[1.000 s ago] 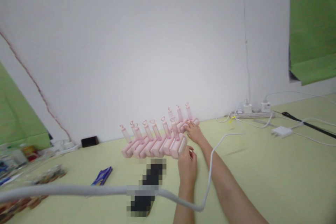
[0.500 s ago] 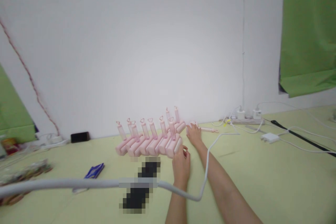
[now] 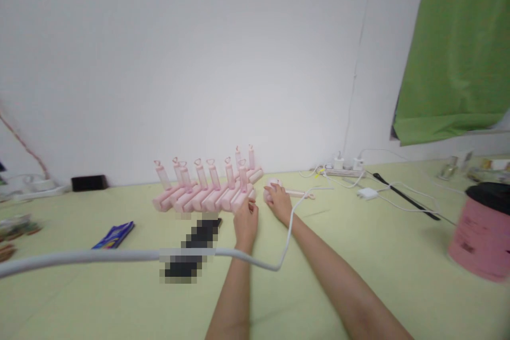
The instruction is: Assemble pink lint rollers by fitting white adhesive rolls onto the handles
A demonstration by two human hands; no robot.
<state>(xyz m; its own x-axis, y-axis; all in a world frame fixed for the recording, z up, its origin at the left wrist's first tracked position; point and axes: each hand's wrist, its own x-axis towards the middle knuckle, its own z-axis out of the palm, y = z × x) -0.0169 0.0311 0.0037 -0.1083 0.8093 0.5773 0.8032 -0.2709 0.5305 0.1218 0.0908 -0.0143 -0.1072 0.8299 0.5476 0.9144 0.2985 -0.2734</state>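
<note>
Several pink cylinders (image 3: 183, 203), each with an upright translucent handle (image 3: 214, 178) ending in a loop, lie in a slanting row on the pale green table (image 3: 303, 287). My left hand (image 3: 246, 223) is beside the row's right end, its fingers curled in; whatever they hold, if anything, is hidden. Further right, my right hand (image 3: 279, 202) has its fingers bent over a separate pink piece (image 3: 273, 183), whose handle (image 3: 297, 193) points right along the table.
A pixelated dark object (image 3: 195, 247) and a blue packet (image 3: 115, 235) lie front left. A white cable (image 3: 107, 256) crosses the near view. Behind right are a power strip (image 3: 342, 172) and a white adapter (image 3: 367, 193). A pink tub (image 3: 482, 234) stands at far right.
The view has turned right, so the table items appear further left and the pink tub has come into view. Both hands remain by the same pink pieces.
</note>
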